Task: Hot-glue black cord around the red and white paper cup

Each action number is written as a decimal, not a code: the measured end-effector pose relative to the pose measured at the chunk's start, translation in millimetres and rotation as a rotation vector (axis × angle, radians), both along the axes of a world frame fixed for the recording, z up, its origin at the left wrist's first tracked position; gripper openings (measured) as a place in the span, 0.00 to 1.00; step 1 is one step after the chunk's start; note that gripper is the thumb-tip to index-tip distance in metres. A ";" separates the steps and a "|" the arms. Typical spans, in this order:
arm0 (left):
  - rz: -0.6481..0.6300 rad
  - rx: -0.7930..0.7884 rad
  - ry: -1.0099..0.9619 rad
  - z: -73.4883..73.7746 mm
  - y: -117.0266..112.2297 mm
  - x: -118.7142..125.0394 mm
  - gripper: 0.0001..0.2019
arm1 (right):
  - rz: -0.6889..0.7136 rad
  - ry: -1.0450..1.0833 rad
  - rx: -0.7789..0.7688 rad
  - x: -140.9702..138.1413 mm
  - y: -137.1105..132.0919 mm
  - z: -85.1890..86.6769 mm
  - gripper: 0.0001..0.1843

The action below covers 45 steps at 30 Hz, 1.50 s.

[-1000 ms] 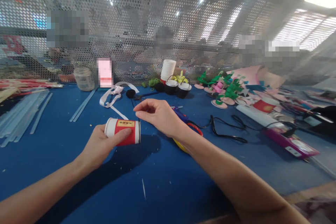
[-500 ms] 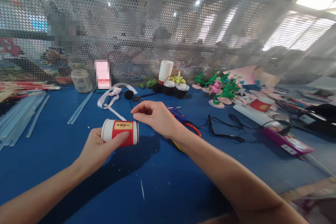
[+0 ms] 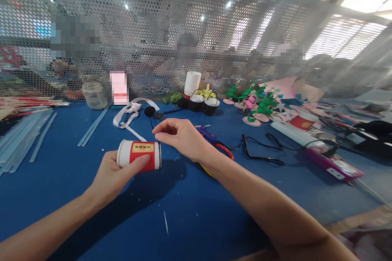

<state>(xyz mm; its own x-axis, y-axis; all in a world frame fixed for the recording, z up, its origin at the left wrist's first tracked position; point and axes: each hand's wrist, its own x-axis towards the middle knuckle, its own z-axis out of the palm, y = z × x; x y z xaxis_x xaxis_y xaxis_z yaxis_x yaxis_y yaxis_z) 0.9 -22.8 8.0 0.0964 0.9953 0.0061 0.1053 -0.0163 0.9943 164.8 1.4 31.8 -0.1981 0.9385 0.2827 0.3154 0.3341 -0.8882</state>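
Note:
My left hand (image 3: 114, 173) is wrapped round a small paper cup (image 3: 139, 155) lying on its side, white with a red band and a yellow label. It is held just above the blue table (image 3: 190, 212). My right hand (image 3: 180, 136) hovers at the cup's open right end, thumb and forefinger pinched on a thin black thread or wire that runs down at the cup's rim. What exactly the fingers pinch is too fine to make out well.
A glue gun (image 3: 211, 138) with a black cord (image 3: 260, 153) lies behind my right wrist. Glue sticks (image 3: 27, 134) lie at the left, a jar (image 3: 94, 94), white ribbon (image 3: 130, 112), stacked cups (image 3: 192, 83), black pots (image 3: 203, 104) and green-pink decorations (image 3: 260, 106) at the back. A perforated screen (image 3: 183, 28) closes the far side.
Both hands and the cup have shifted slightly left and up in view; the grip on the cup and the pinch are unchanged.

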 end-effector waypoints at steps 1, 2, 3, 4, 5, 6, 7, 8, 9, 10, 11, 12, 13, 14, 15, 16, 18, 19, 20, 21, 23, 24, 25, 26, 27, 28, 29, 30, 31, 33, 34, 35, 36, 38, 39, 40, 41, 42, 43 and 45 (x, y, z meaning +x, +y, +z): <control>-0.005 0.007 0.002 -0.5 0.0 -0.3 0.08 | 0.001 -0.003 -0.004 0.0 -0.2 0.1 0.04; -0.010 0.014 0.007 -0.9 -0.1 -0.7 0.08 | 0.001 -0.005 -0.008 0.0 -0.3 0.2 0.04; -0.014 0.021 0.014 -1.3 -0.4 -1.1 0.08 | 0.002 -0.006 -0.011 0.0 -0.4 0.2 0.04; -0.014 0.025 0.020 -1.4 -0.6 -1.6 0.09 | 0.003 -0.006 -0.014 0.1 -0.4 0.3 0.04; -0.012 0.025 0.024 -1.6 -0.9 -2.1 0.09 | 0.004 -0.006 -0.016 0.2 -0.4 0.3 0.04; -0.007 0.024 0.029 -1.7 -1.1 -2.5 0.09 | 0.004 -0.006 -0.016 0.3 -0.4 0.2 0.04; -0.002 0.020 0.032 -1.8 -1.2 -2.8 0.09 | 0.004 -0.007 -0.015 0.3 -0.3 0.1 0.04; 0.002 0.018 0.034 -2.0 -1.1 -3.0 0.09 | 0.002 -0.009 -0.014 0.4 -0.3 0.0 0.04; 0.000 0.017 0.031 -2.3 -0.9 -3.1 0.09 | 0.001 -0.010 -0.014 0.4 -0.2 -0.1 0.04; -0.002 0.018 0.025 -2.8 -0.5 -3.2 0.09 | -0.001 -0.009 -0.014 0.4 -0.1 -0.3 0.04; -0.004 0.019 0.019 -3.2 -0.2 -3.4 0.10 | -0.003 -0.009 -0.014 0.4 0.0 -0.4 0.04; -0.006 0.019 0.012 -3.6 0.1 -3.5 0.10 | -0.004 -0.007 -0.015 0.3 0.1 -0.4 0.04; -0.006 0.019 0.008 -4.0 0.2 -3.7 0.10 | -0.003 -0.006 -0.017 0.3 0.2 -0.5 0.04; -0.004 0.020 0.007 -4.2 0.2 -3.9 0.10 | -0.001 -0.005 -0.020 0.3 0.3 -0.5 0.04; -0.003 0.020 0.009 -4.3 0.1 -4.0 0.10 | 0.001 -0.004 -0.024 0.2 0.4 -0.5 0.04; -0.001 0.022 0.014 -4.3 -0.1 -4.0 0.10 | 0.003 -0.004 -0.030 0.2 0.4 -0.5 0.04; 0.000 0.027 0.024 -4.2 -0.4 -3.8 0.10 | 0.005 -0.004 -0.039 0.3 0.4 -0.5 0.04; 0.000 0.029 0.028 -4.2 -0.4 -3.5 0.10 | 0.005 -0.004 -0.042 0.3 0.3 -0.5 0.04; -0.001 0.031 0.028 -4.2 -0.3 -3.2 0.10 | 0.006 -0.003 -0.043 0.4 0.1 -0.5 0.04; -0.002 0.031 0.029 -4.2 -0.1 -2.9 0.10 | 0.006 -0.002 -0.044 0.4 -0.1 -0.4 0.04; -0.003 0.037 0.028 -4.1 0.3 -2.4 0.10 | 0.009 -0.005 -0.046 0.3 -0.6 -0.2 0.04; -0.004 0.040 0.029 -3.8 0.3 -2.2 0.10 | 0.010 -0.010 -0.048 0.3 -0.9 0.0 0.04; -0.007 0.042 0.032 -3.4 0.3 -2.0 0.10 | 0.011 -0.015 -0.050 0.2 -1.1 0.3 0.04; -0.012 0.042 0.035 -2.9 0.1 -1.9 0.09 | 0.012 -0.019 -0.052 0.2 -1.3 0.7 0.04; -0.013 0.041 0.037 -2.3 -0.2 -1.8 0.09 | 0.013 -0.023 -0.054 0.1 -1.4 1.0 0.04; -0.014 0.038 0.039 -1.7 -0.5 -1.8 0.09 | 0.013 -0.024 -0.057 0.1 -1.5 1.3 0.04; -0.009 0.037 0.043 -1.4 -0.7 -1.8 0.09 | 0.012 -0.024 -0.059 0.2 -1.5 1.5 0.04; -0.003 0.039 0.045 -1.3 -0.9 -2.0 0.09 | 0.011 -0.022 -0.059 0.2 -1.5 1.6 0.04; 0.001 0.042 0.048 -1.5 -0.9 -2.2 0.09 | 0.012 -0.021 -0.060 0.3 -1.5 1.6 0.04; 0.002 0.046 0.055 -2.6 -0.6 -3.0 0.10 | 0.016 -0.018 -0.058 0.6 -1.4 1.5 0.04; -0.003 0.048 0.056 -3.3 -0.4 -3.5 0.10 | 0.019 -0.016 -0.057 0.7 -1.4 1.3 0.04; -0.007 0.050 0.056 -4.0 -0.1 -4.0 0.10 | 0.021 -0.016 -0.056 0.8 -1.3 1.2 0.04; -0.010 0.052 0.058 -4.6 0.1 -4.4 0.10 | 0.024 -0.015 -0.056 0.8 -1.3 1.1 0.04; -0.005 0.055 0.067 -4.9 0.1 -4.9 0.10 | 0.028 -0.016 -0.055 0.6 -1.3 1.0 0.04; -0.005 0.054 0.073 -4.7 0.0 -4.9 0.10 | 0.029 -0.017 -0.057 0.4 -1.3 1.0 0.04; -0.006 0.052 0.080 -4.4 -0.3 -4.8 0.10 | 0.029 -0.019 -0.060 0.2 -1.2 1.0 0.04; -0.008 0.051 0.088 -4.0 -0.6 -4.7 0.10 | 0.030 -0.020 -0.061 0.1 -1.2 0.9 0.04; -0.013 0.052 0.091 -3.6 -0.9 -4.7 0.10 | 0.031 -0.020 -0.062 -0.1 -1.0 0.8 0.04; -0.017 0.056 0.093 -3.4 -1.2 -4.7 0.10 | 0.033 -0.020 -0.062 -0.2 -0.9 0.6 0.04; -0.016 0.069 0.095 -3.5 -1.4 -4.9 0.10 | 0.038 -0.015 -0.059 -0.2 -0.5 0.1 0.04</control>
<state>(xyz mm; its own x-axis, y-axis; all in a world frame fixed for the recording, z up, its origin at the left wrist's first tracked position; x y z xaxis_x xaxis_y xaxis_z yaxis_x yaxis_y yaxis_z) -4.0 -24.2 4.5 0.1154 0.9912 0.0644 0.1984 -0.0865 0.9763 164.7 0.9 31.9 -0.2375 0.9452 0.2239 0.3171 0.2933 -0.9019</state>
